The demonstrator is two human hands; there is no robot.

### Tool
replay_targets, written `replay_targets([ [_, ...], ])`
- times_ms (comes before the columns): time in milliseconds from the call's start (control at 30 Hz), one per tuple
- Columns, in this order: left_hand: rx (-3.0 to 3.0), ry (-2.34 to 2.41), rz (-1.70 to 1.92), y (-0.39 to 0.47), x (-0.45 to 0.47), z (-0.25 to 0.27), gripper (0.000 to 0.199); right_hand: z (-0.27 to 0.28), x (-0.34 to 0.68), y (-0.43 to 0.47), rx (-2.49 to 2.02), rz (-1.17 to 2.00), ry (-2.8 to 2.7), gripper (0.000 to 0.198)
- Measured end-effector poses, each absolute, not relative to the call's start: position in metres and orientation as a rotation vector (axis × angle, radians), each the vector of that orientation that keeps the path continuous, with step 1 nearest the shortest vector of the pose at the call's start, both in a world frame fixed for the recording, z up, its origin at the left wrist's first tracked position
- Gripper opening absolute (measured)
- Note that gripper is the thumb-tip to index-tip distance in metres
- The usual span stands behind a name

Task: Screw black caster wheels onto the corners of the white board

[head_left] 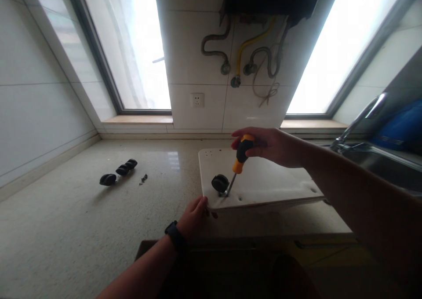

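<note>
My right hand (271, 146) is closed around the yellow-and-black handle of a screwdriver (243, 151). The screwdriver tilts slightly, its shaft reaching down to the metal mounting plate of a black caster wheel (220, 183). This caster stands at the near left corner of a white board (270, 182) lying on the countertop. At that same corner, my left hand (194, 214) grips the board's edge, thumb on top and some fingers hidden below; a dark watch is on the wrist. Whether the tip sits in a screw head is too small to tell.
Loose black casters (108, 179) lie on the speckled countertop (66, 228) to the left, with a small pile of screws (143, 179) beside them. At the right are a sink (395, 165) and faucet (359, 118). Pipes and a socket (197, 100) are on the tiled wall.
</note>
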State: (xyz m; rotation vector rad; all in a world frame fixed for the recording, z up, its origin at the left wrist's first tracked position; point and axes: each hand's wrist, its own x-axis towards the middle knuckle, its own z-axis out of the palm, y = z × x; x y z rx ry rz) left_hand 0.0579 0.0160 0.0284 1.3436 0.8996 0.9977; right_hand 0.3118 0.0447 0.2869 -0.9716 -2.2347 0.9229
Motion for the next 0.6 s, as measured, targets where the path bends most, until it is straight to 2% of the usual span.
replay_targets([
  [100, 1.345, 0.944, 0.994, 0.016, 0.058, 0.027, 0.06, 0.289, 0.307, 0.041, -1.109, 0.832, -2.17, 0.047],
  [233, 1.35, 0.941, 0.991, 0.016, 0.058, 0.027, 0.059, 0.292, 0.3, 0.034, -1.259, 0.513, -2.198, 0.037],
  [367, 1.369, 0.915, 0.987, 0.015, 0.058, 0.029, 0.059, 0.289, 0.291, 0.031, -1.339, 0.234, -2.144, 0.043],
  [500, 1.362, 0.946, 0.986, 0.014, 0.058, 0.031, 0.06, 0.285, 0.284, 0.033, -1.355, 0.238, -2.088, 0.048],
  [600, 1.377, 0.942, 0.997, 0.013, 0.059, 0.032, 0.06, 0.281, 0.286, 0.038, -1.273, 0.396, -2.081, 0.041],
])
